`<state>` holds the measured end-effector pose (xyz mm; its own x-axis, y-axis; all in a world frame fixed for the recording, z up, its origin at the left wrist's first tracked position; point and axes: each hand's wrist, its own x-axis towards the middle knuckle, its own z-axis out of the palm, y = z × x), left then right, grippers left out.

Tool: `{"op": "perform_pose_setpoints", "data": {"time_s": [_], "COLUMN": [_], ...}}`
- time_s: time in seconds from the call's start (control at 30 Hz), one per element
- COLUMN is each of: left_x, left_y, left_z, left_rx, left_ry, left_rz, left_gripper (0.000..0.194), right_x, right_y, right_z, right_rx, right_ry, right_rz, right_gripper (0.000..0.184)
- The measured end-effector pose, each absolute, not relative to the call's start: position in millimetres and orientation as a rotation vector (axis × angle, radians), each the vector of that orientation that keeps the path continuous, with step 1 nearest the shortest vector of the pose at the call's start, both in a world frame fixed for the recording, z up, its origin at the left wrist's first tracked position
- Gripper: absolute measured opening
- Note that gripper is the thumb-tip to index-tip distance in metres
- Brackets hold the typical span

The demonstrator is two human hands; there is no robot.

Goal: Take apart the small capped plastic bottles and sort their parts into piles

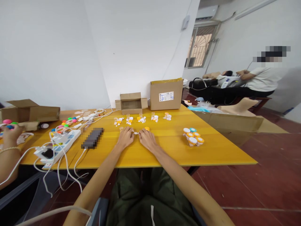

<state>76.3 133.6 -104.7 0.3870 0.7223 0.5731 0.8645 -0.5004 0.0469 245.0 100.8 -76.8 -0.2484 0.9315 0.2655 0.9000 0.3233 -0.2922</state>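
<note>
My left hand point(125, 137) rests palm down on the yellow table, its fingers spread a little and lying on the tabletop. A small clear plastic cup point(121, 128) stands just beyond its fingers. My right hand point(147, 139) is likewise palm down with fingers apart, beside an orange round lid point(147, 128) that its fingertips partly cover. In the gap between both hands lie small white pieces point(135, 133), near the thumbs. Farther back runs a row of several little heaps of white pieces point(129, 120), with orange and white lids and clear cups among them.
Several lidded round containers point(192, 141) are grouped at the right of the yellow table point(211, 157). A power strip point(62, 146) with tangled cables and a pixelated dark device point(92, 138) lie left. Cardboard boxes point(166, 94) stand behind. Another person's hand point(10, 135) is at far left.
</note>
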Motion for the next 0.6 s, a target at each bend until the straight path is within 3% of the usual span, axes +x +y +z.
{"op": "perform_pose_setpoints", "data": {"time_s": [0.27, 0.6], "left_x": [76, 78], "left_y": [133, 128], "left_z": [-104, -96], "left_rx": [-2.405, -2.537], "left_ry": [-1.397, -1.276], "left_rz": [-0.797, -0.781], "left_gripper": [0.030, 0.030], "right_x": [246, 258], "right_y": [102, 115], "right_z": [-79, -85], "right_rx": [-1.606, -1.618], "right_ry": [-2.145, -1.935], "right_rz": [0.095, 0.052], "right_gripper": [0.023, 0.034]}}
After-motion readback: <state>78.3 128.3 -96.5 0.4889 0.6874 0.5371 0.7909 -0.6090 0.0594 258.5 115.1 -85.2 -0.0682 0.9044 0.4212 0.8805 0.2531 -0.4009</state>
